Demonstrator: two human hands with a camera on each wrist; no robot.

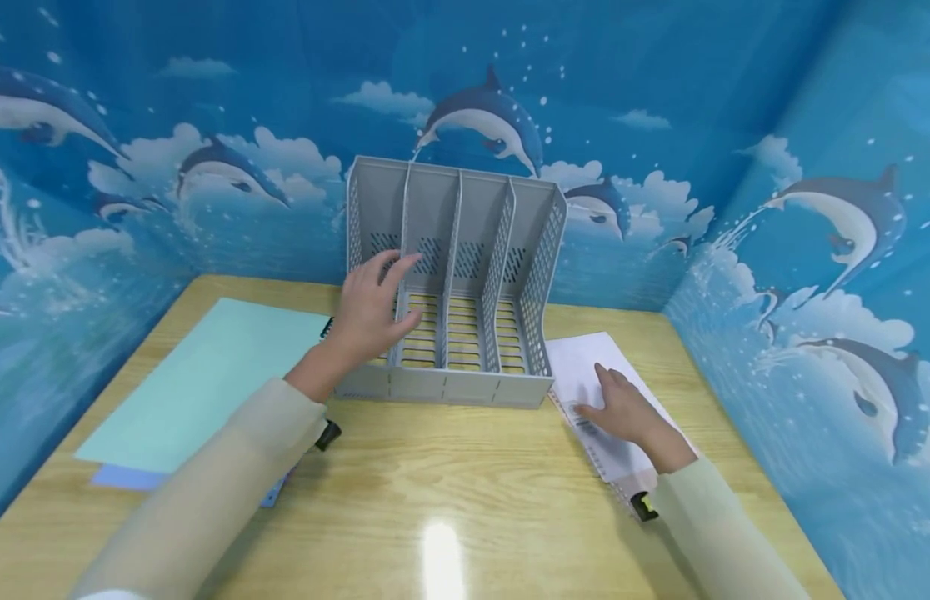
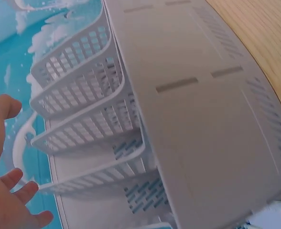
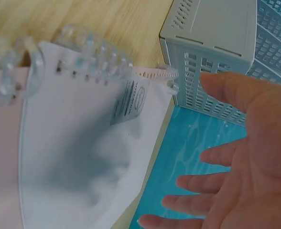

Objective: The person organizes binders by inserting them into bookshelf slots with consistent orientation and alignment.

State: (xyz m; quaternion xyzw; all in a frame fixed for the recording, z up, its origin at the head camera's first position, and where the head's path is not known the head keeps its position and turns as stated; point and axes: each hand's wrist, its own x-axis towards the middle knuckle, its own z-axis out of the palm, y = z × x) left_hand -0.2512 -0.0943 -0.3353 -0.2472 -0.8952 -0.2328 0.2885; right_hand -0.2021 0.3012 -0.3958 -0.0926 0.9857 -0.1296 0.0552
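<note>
Although nothing is yet gripped, the step in hand appears to be the reach.
From left to right: a pale green cover (image 1: 217, 383) lies on the table (image 1: 390, 475); the left hand (image 1: 367, 312), fingers spread wide, is at the grey rack (image 1: 442, 387); just right of it lies a white notebook (image 1: 588, 354), beneath the right hand (image 1: 628, 410), also wide and empty. Lifting the notebook would call for lowering that hand and pinching an edge.

No lettering was legible.
Blurred print (image 3: 124, 103) and an oval emblem (image 3: 139, 98) marked the white notebook (image 1: 585, 371), toward half past four, head view.
</note>
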